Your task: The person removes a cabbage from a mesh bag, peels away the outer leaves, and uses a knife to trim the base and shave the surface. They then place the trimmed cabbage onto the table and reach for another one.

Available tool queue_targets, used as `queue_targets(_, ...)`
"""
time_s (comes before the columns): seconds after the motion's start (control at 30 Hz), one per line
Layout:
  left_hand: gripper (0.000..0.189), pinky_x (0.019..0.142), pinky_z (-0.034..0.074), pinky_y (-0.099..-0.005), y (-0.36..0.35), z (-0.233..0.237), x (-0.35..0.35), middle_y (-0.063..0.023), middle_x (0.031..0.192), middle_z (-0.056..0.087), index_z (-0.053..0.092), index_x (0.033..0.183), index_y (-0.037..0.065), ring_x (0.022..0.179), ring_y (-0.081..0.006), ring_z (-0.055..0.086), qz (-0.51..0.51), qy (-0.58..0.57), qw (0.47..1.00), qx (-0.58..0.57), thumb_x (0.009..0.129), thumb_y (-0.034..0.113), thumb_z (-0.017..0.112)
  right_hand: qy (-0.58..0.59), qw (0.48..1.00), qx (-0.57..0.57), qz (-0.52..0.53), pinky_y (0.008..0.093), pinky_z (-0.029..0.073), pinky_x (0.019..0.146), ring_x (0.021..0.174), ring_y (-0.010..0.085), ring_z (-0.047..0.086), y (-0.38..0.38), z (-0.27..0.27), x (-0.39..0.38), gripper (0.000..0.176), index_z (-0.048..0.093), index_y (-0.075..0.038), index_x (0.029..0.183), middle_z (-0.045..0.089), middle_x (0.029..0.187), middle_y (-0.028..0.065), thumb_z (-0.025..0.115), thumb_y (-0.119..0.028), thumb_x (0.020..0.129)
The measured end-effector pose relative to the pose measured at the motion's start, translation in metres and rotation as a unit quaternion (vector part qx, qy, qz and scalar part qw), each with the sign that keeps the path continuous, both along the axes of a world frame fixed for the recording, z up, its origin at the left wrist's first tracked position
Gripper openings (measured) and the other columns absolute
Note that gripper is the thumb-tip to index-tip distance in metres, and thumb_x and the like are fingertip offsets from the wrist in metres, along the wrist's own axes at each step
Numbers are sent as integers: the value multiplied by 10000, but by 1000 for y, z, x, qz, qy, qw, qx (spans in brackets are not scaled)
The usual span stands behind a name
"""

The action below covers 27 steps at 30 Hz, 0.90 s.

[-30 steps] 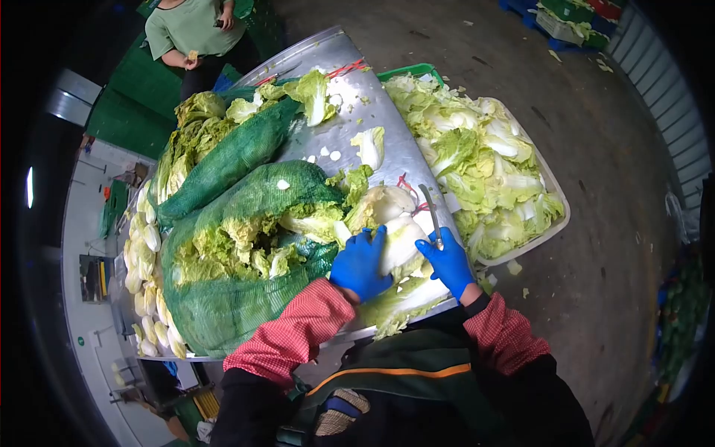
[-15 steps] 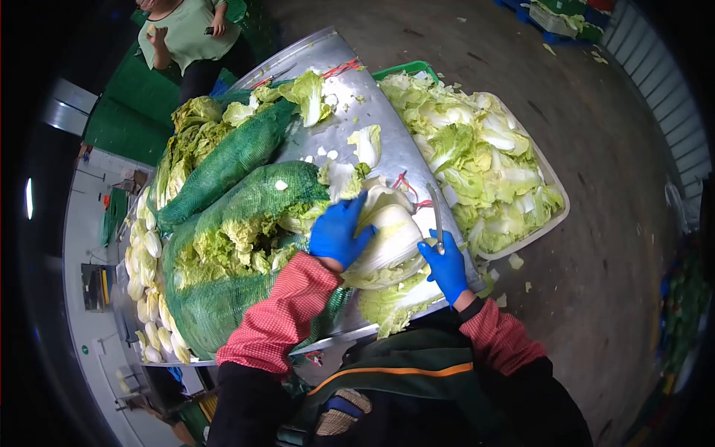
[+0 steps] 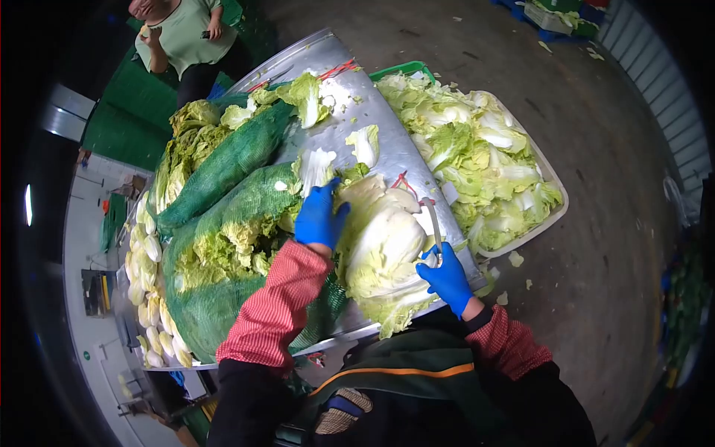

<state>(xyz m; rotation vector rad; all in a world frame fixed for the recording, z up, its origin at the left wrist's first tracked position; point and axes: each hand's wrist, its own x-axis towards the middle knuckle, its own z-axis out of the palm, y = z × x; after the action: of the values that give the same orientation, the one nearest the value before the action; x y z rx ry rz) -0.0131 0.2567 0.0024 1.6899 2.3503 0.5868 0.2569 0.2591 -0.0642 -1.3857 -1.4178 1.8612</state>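
Note:
A large pale cabbage (image 3: 387, 242) lies on loose outer leaves near the front edge of the metal table (image 3: 406, 149). My left hand (image 3: 319, 216), in a blue glove, is at the cabbage's left with thumb and fingers apart, beside a white-ribbed leaf (image 3: 316, 170). On the other side, my right hand (image 3: 447, 277), also gloved in blue, is closed round the handle of a knife (image 3: 434, 223), whose curved blade points away from me. Green net sacks (image 3: 216, 298) with cabbages in them lie to the left of my left hand.
A crate (image 3: 551, 179) heaped with trimmed leaves (image 3: 491, 149) stands right of the table. Small peeled cabbages (image 3: 145, 276) line the table's left end. Red ties (image 3: 339, 68) lie at the far end. A person (image 3: 186, 37) in a light green top stands beyond it.
My left hand has moved left off the cabbage, and an outer leaf has folded out beside it. More of the cabbage shows. My right hand has shifted slightly towards me with the knife.

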Motion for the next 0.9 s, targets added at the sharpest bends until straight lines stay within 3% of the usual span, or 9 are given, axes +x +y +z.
queue_targets(0.07,552,807,509,-404,-9,4,42,-166,1101,619,544,1275,96,883,-328,631,-117,-74,985,102,794,288,734,29,999,17,-2,293,506,471,635,144,558,-2,-4,-2,412,449,-59,1021,518,864,75,728,-224,767)
queue_targets(0.23,1262,921,474,-453,-21,-28,87,-332,1190,538,175,1477,10,1077,-394,588,-74,-16,983,-166,569,618,805,45,997,67,-19,299,476,483,588,152,552,-4,-12,-4,314,471,-74,982,504,798,58,667,-89,738)
queue_targets(0.33,1268,1003,433,-412,-15,-48,59,-312,1284,501,197,1469,-12,1193,-399,526,-35,-165,965,-200,567,638,805,43,997,8,-68,309,502,557,674,149,557,7,2,10,296,489,-86,1016,525,890,41,586,-15,745)
queue_targets(0.4,1020,1002,441,-381,-7,-78,29,-223,1274,553,342,1419,-9,1170,-318,560,6,-285,945,-159,672,511,804,101,974,196,-47,344,514,712,813,165,577,27,-23,25,313,495,-93,1033,542,970,43,545,20,745)
queue_targets(0.5,581,991,466,-426,-12,-81,12,-190,1228,598,446,1369,22,1122,-283,595,92,-703,686,-162,910,334,616,-46,965,257,0,367,487,846,969,237,604,55,13,34,384,509,-77,1114,583,1041,107,672,-113,768)
queue_targets(0.6,588,1014,451,-444,-26,-34,38,-194,1270,573,445,1372,34,1145,-300,581,184,-870,448,-97,939,419,542,-176,926,328,63,377,494,830,958,288,629,68,31,22,620,500,-81,1263,618,1063,164,752,-361,772)
queue_targets(0.73,653,1057,406,-444,-29,-27,48,-174,1387,481,341,1441,42,1237,-308,513,137,-829,542,25,954,449,493,-15,981,129,142,360,505,804,912,274,657,68,77,-21,760,430,-92,1382,657,1024,180,747,-434,783)
queue_targets(0.77,786,1082,365,-430,-30,-26,46,-178,1453,393,261,1472,27,1302,-293,445,80,-798,596,34,903,474,569,13,979,150,134,223,449,449,654,63,543,68,79,-29,669,428,-112,1393,606,948,43,738,-302,831)
queue_targets(0.9,1162,1107,295,-386,-22,2,36,-175,1469,317,163,1490,9,1361,-280,332,-58,-604,773,188,648,484,808,62,970,177,154,240,485,494,639,82,564,72,88,-38,684,392,-117,1422,622,899,49,721,-225,833)
